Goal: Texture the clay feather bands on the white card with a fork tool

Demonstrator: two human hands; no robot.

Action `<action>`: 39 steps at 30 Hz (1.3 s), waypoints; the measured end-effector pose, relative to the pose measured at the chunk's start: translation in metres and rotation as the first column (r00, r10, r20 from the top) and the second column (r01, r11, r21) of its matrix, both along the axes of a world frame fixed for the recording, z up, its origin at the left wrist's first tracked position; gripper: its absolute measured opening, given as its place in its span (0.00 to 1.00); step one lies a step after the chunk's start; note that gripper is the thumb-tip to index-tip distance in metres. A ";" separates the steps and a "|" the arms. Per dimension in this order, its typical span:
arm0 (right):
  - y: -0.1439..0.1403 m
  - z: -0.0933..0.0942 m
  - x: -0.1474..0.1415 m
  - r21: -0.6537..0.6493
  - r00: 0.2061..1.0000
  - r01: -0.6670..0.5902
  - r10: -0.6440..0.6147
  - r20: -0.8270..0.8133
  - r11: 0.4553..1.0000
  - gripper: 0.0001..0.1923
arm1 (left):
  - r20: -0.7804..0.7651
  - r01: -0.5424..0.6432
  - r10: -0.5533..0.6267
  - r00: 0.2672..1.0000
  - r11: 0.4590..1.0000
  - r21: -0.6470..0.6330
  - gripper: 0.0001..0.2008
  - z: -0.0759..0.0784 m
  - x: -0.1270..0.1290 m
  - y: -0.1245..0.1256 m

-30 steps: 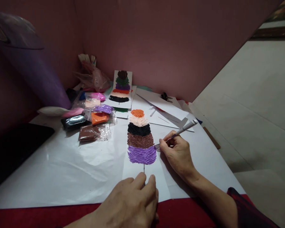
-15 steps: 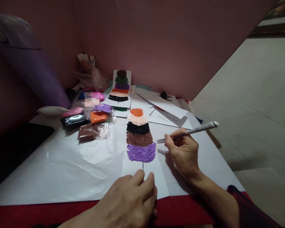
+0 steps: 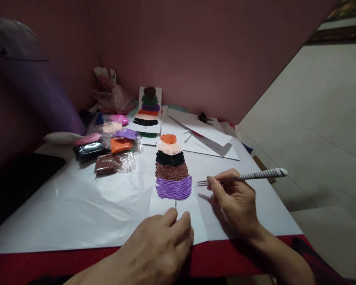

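A feather-shaped clay picture (image 3: pixel 173 189), with scored bands of orange, peach, black, brown and purple, lies on a narrow white sheet of paper (image 3: pixel 195 225). A thin dark stem runs down from its purple band. My left hand (image 3: pixel 163 241) is closed over the sheet's near end with bent fingers, the fingertips partly hidden. In my right hand (image 3: pixel 234 198) a fork (image 3: pixel 261 174) with a patterned white handle is gripped between thumb and fingers. Its tines point left, a little to the right of the purple band and apart from it.
Plastic packets of coloured clay (image 3: pixel 106 163) lie at the left, near a tall purple bottle (image 3: pixel 44 83) and a dark flat object (image 3: pixel 23 186). Behind stand a second feather picture (image 3: pixel 148 113) and a crumpled plastic bag (image 3: pixel 115 95). Loose paper (image 3: pixel 213 132) and keys (image 3: pixel 204 118) are at the back right.
My right hand with the fork has moved right and slightly down, away from the clay. The left hand stays on the sheet; the whole view has shifted slightly.
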State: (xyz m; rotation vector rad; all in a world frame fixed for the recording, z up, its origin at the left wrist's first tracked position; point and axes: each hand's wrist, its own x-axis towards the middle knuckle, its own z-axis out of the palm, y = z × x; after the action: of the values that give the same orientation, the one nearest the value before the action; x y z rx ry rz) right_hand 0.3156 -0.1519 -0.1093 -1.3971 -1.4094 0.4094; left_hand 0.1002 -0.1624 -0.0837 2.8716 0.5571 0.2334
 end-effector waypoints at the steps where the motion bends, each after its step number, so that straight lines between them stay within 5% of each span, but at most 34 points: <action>1: 0.003 -0.001 0.001 -0.022 1.000 -0.011 0.011 -0.029 1.000 0.07 | -0.010 0.000 0.000 1.000 1.000 -0.004 0.11 0.001 0.000 0.000; 12: 0.023 -0.008 -0.005 -0.087 0.997 -0.077 0.076 -0.014 0.993 0.09 | -0.076 -0.011 0.007 0.997 0.998 -0.056 0.10 0.004 0.004 0.000; 20: 0.025 -0.001 -0.006 -0.091 0.975 -0.090 0.106 0.193 0.992 0.08 | -0.076 -0.002 -0.001 0.997 0.999 -0.049 0.09 0.002 0.005 0.002; 33: 0.024 -0.001 -0.005 0.187 0.855 -0.171 0.051 0.516 0.967 0.06 | -0.010 0.060 -0.060 0.998 0.998 -0.005 0.09 -0.011 0.007 0.006; 39: 0.021 0.006 -0.006 0.375 0.913 -0.024 -0.132 0.386 0.927 0.05 | -0.017 0.014 -0.015 1.000 0.998 -0.058 0.08 0.000 0.003 0.000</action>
State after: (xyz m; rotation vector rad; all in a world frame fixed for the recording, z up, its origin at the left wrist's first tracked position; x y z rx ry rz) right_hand 0.3100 -0.1311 -0.1037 -1.2401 -1.6714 -0.2010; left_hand 0.1036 -0.1621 -0.0841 2.8236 0.5366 0.1878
